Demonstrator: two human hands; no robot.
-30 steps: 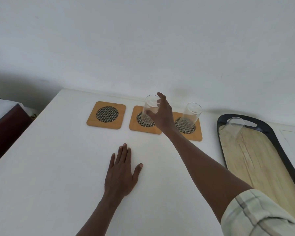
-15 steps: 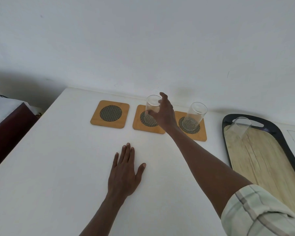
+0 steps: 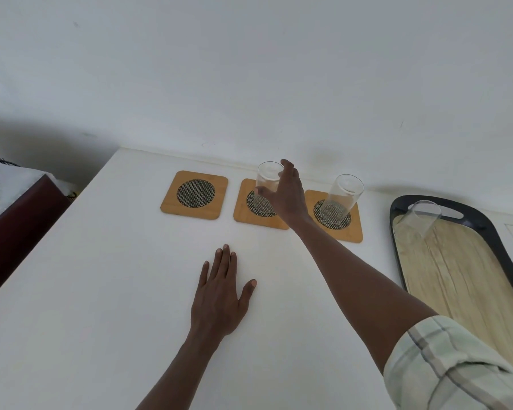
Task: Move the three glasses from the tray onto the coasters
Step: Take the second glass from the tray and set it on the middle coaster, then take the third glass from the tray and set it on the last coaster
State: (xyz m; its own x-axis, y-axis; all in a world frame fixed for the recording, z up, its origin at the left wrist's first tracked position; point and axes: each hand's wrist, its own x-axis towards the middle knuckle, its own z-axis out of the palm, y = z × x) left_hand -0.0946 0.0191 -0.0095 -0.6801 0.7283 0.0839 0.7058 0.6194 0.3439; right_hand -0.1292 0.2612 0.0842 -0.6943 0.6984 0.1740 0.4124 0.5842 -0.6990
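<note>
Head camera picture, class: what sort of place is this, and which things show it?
Probably a home room. A plain white table stands against a bare wall, with wooden coasters, drinking glasses and a serving tray. A cloth-covered dark cabinet stands beside it.

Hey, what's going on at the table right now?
Right hand on middle glass, left hand flat. Right glass on coaster; one glass on tray. Nothing blocking.
</note>
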